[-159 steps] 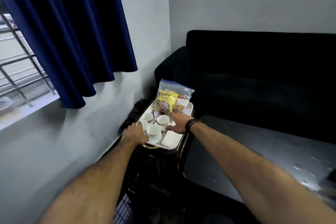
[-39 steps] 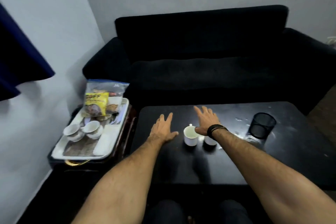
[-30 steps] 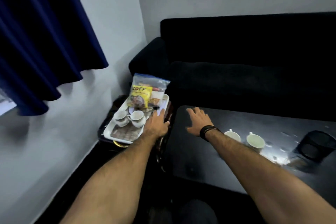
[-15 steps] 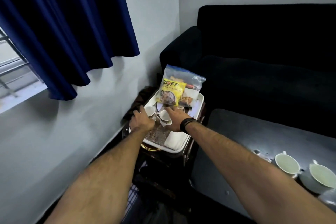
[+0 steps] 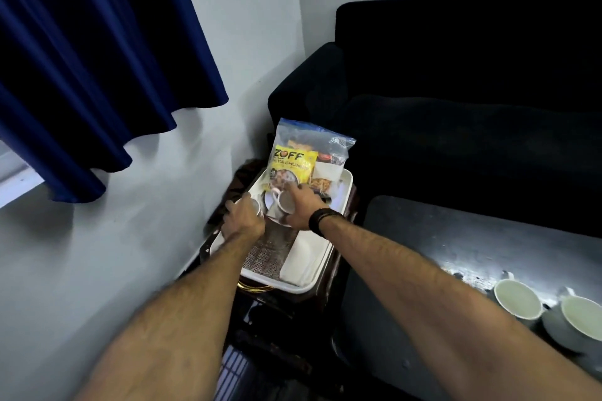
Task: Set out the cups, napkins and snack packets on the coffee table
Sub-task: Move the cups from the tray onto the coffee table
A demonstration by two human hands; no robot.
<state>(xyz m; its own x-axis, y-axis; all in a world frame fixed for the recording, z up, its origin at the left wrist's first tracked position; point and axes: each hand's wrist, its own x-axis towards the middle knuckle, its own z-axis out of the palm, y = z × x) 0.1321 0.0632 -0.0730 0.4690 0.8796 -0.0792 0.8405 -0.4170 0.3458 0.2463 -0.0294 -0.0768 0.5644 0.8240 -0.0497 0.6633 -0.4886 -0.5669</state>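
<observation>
Over the tray (image 5: 329, 265), left hand (image 5: 243, 217) and right hand (image 5: 301, 209) each grip a cup

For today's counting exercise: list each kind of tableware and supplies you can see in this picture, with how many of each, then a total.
White cups on the coffee table: 2
White cups on the tray, one at each hand: 2
Clear bag of snack packets: 1
Folded white napkin stack: 1
White tray: 1
Total: 7

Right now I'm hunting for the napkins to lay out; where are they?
In the head view, the folded white napkins lie in the white tray, at its near right corner, just below the right hand.
</observation>
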